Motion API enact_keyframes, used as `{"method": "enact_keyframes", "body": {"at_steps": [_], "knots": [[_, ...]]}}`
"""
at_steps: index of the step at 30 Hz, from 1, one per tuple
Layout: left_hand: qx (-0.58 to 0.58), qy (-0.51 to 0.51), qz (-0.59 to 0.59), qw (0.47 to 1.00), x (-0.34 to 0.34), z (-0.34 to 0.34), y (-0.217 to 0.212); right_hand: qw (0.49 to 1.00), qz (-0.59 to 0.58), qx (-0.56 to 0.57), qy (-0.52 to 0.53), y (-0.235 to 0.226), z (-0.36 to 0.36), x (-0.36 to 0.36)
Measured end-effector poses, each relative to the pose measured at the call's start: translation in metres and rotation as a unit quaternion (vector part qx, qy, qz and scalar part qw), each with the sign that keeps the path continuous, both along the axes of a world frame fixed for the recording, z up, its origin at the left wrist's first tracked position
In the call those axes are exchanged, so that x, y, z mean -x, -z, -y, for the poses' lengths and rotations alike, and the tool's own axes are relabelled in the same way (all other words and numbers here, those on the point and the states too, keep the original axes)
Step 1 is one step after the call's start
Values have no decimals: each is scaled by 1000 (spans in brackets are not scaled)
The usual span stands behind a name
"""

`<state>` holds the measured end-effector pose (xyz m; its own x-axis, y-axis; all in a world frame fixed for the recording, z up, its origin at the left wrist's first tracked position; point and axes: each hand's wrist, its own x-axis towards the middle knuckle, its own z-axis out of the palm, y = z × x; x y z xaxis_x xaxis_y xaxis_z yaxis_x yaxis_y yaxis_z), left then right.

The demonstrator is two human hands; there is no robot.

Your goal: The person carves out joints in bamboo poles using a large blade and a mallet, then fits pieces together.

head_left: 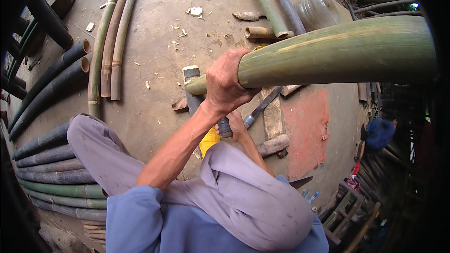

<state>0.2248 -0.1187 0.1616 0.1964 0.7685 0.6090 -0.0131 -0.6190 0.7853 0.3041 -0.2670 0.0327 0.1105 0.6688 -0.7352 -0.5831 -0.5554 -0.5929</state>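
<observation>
A thick green bamboo pole point(337, 56) reaches from beside my knees out to the right, its thin end at the left. My left hand point(229, 77) is closed around it near that thin end, which lies against an upright dark bamboo piece point(193, 98). Below, partly behind the left wrist, my right hand point(237, 125) is wrapped round the black handle of a long knife point(265, 104). Its blade slants up and right beneath the pole, apart from it. Something yellow point(209, 141) shows between my legs; its kind is hidden.
Bamboo poles point(108, 42) lie at the far left, and more dark poles point(56, 164) are stacked left of my knee. A clear plastic container point(318, 11) stands at the far right. Wood pieces point(274, 145) lie by a reddish floor patch point(307, 133). A person in blue point(380, 133) is at the right.
</observation>
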Motion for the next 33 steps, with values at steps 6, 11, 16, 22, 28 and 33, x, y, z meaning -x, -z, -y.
{"method": "enact_keyframes", "body": {"at_steps": [6, 11, 16, 22, 28, 33], "knots": [[-10, -9, 4, 1000, 0, 1, 3, 991, 104, 55, -60, 13, -7, -11], [8, -2, 0, 1000, 0, 1, -1, 967, 231, 14, -109, 3, 8, -2], [-10, -7, -5, 1000, -4, 1, 0, 984, 162, 65, -44, 0, 15, 16], [-36, -9, -34, 999, 8, -3, 7, 974, 206, -57, 74, -12, 68, 23], [-28, 18, 6, 999, -12, 4, -5, 670, 642, 203, 312, 82, 145, -79], [-18, -1, -20, 1000, -1, -1, -3, 684, 588, 339, 268, 114, 119, -77]]}}
